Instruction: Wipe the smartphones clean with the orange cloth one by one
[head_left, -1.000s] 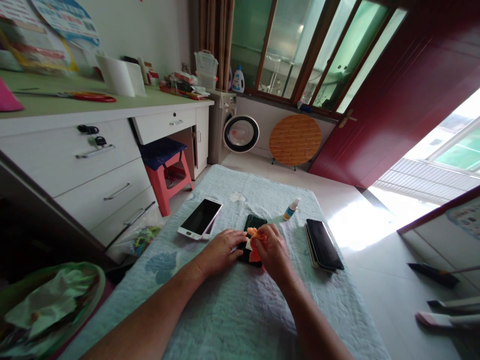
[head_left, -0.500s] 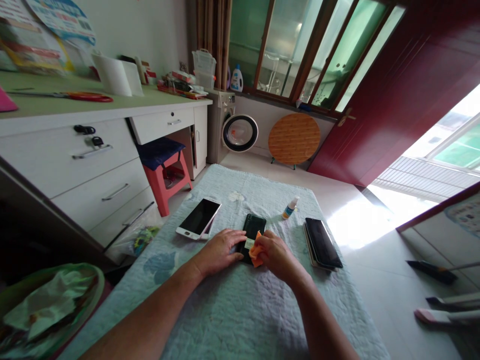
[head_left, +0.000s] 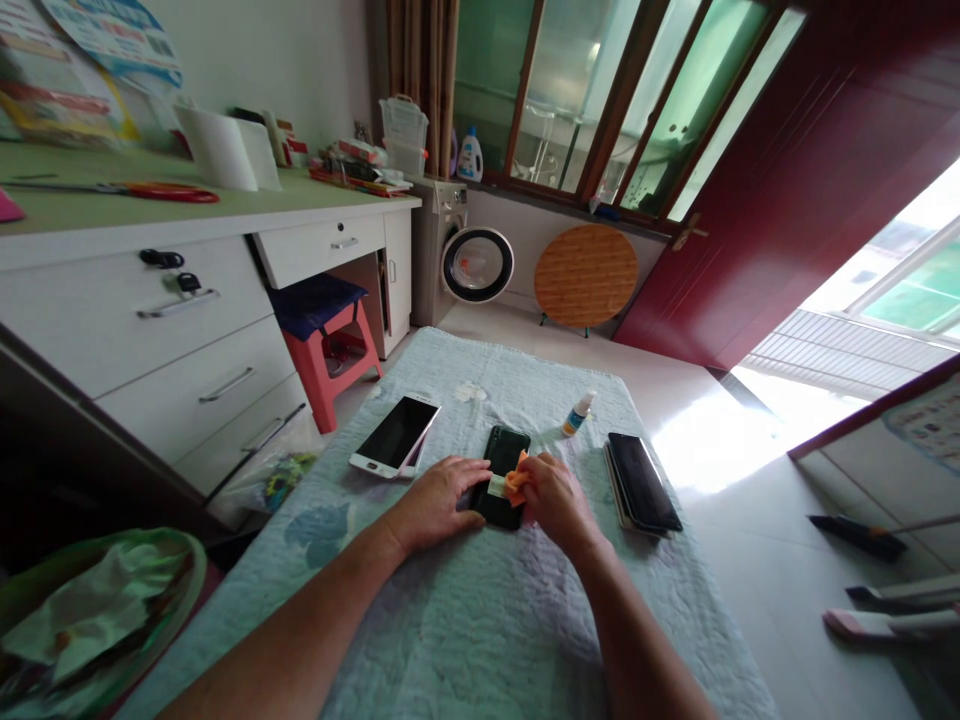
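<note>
A dark phone (head_left: 503,460) lies face up in the middle of a pale green quilted cloth (head_left: 465,620). My left hand (head_left: 435,500) rests flat on the phone's left edge, fingers spread, holding it down. My right hand (head_left: 553,500) is closed on a small orange cloth (head_left: 515,481) and presses it on the phone's screen. A white-framed phone (head_left: 394,435) lies to the left, stacked on another. A stack of dark phones (head_left: 642,482) lies to the right. A small spray bottle (head_left: 578,414) stands behind them.
White drawers and a desk (head_left: 187,300) run along the left, with a red stool (head_left: 330,340) under it. A green basket of crumpled paper (head_left: 90,610) sits at lower left. A washing machine (head_left: 465,262) and a round wooden board (head_left: 586,275) stand at the back wall.
My right hand has slid the orange cloth back along the dark phone's screen, from its near end toward its middle. The left hand stays put.
</note>
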